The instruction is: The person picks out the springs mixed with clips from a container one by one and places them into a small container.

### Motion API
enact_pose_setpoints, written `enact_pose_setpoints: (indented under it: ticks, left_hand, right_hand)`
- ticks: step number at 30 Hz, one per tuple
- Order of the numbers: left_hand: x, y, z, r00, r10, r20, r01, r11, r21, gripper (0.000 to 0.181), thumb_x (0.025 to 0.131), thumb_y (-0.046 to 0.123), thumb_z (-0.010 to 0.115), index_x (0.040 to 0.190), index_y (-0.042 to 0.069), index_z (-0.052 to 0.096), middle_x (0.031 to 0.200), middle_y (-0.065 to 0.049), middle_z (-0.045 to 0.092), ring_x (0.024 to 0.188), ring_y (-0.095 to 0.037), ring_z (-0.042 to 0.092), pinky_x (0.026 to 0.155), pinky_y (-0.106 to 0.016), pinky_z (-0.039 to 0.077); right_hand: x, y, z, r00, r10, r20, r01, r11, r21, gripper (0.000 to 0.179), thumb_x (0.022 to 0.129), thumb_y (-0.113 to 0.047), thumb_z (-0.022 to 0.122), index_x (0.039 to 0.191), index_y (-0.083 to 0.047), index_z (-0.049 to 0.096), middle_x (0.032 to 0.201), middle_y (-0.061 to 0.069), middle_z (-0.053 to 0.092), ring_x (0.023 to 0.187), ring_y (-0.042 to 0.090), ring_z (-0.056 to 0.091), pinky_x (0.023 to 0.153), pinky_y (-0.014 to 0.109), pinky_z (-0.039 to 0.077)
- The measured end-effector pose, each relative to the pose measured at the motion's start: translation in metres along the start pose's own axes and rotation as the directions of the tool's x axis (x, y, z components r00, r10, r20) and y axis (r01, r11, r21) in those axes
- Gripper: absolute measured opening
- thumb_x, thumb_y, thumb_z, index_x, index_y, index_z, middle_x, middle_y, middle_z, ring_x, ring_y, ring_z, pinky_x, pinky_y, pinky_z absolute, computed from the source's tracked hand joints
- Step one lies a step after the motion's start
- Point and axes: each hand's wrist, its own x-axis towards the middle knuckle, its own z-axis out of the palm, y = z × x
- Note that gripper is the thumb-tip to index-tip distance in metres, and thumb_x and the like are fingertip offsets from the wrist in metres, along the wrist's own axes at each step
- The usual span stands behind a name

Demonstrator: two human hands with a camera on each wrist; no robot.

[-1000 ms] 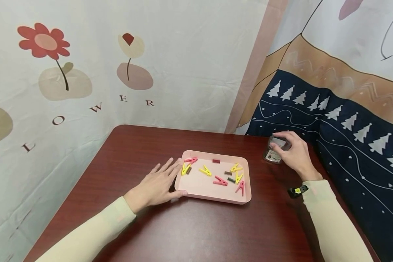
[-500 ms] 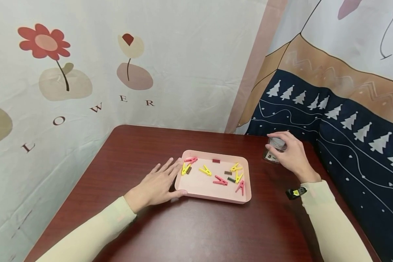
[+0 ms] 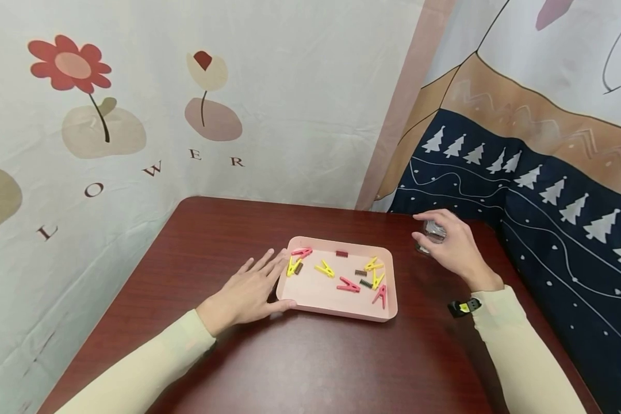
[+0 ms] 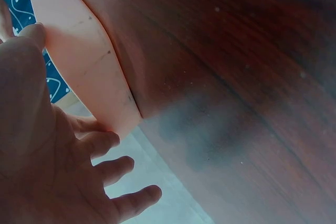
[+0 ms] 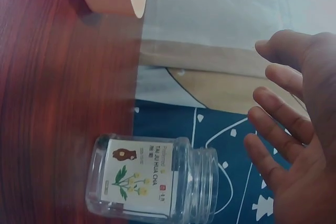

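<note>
My left hand (image 3: 250, 293) lies with spread fingers against the left side of a pink tray (image 3: 336, 314). In the left wrist view, its fingertips and thumb touch the tray wall (image 4: 89, 51). Inside the tray lie yellow clips (image 3: 324, 268), pink clips (image 3: 349, 285) and several small ribbed pieces that look like springs (image 3: 360, 273). At the back right, my right hand (image 3: 457, 247) hovers by a clear, lidless jar (image 5: 139, 177) with a printed label. Its fingers are loosely bent and hold nothing. The right wrist view shows a gap between hand and jar, which stands upright on the table.
The dark red wooden table (image 3: 310, 368) ends at the back against a white flower-printed curtain (image 3: 300, 103). On the right hangs a navy cloth with white trees (image 3: 548, 230), close beside the jar and the right arm.
My right hand has shifted left and a little towards me, away from the jar, with its fingers and thumb spread wider. The jar stays in place. My left hand and the tray have not moved.
</note>
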Motion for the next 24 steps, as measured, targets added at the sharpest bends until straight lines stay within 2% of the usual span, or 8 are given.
enact_pose_setpoints:
  ticks: [9,14,24]
  left_hand:
    - [0.001,0.001,-0.002,1.0,0.003,-0.007,-0.003,1.0,0.009,0.114,0.107,0.084,0.06,0.187,0.011,0.025,0.195,-0.01,0.03,0.181,-0.04,0.03,0.14,-0.072,0.036]
    - [0.001,0.001,-0.002,1.0,-0.001,0.0,0.001,1.0,0.008,0.113,0.107,0.084,0.059,0.187,0.011,0.026,0.195,-0.01,0.029,0.182,-0.04,0.03,0.14,-0.072,0.036]
    - [-0.001,0.003,0.0,1.0,-0.009,0.003,0.009,1.0,0.003,0.113,0.107,0.084,0.059,0.187,0.011,0.027,0.196,-0.009,0.028,0.182,-0.04,0.029,0.141,-0.072,0.036]
  right_hand:
    - [0.001,-0.006,0.001,0.998,-0.002,0.068,0.003,1.0,-0.002,0.043,0.103,-0.014,0.09,0.144,-0.013,0.08,0.144,0.018,0.076,0.13,0.042,0.07,0.11,0.069,0.064]
    - [0.0,-0.011,0.001,0.994,-0.016,0.109,0.018,1.0,-0.014,0.044,0.102,-0.016,0.091,0.144,-0.011,0.08,0.142,0.018,0.077,0.123,0.041,0.074,0.106,0.068,0.067]
    - [-0.002,-0.02,0.005,0.983,-0.036,0.178,0.039,0.999,-0.015,0.046,0.101,-0.015,0.093,0.145,-0.013,0.079,0.144,0.017,0.077,0.122,0.037,0.077,0.103,0.063,0.07]
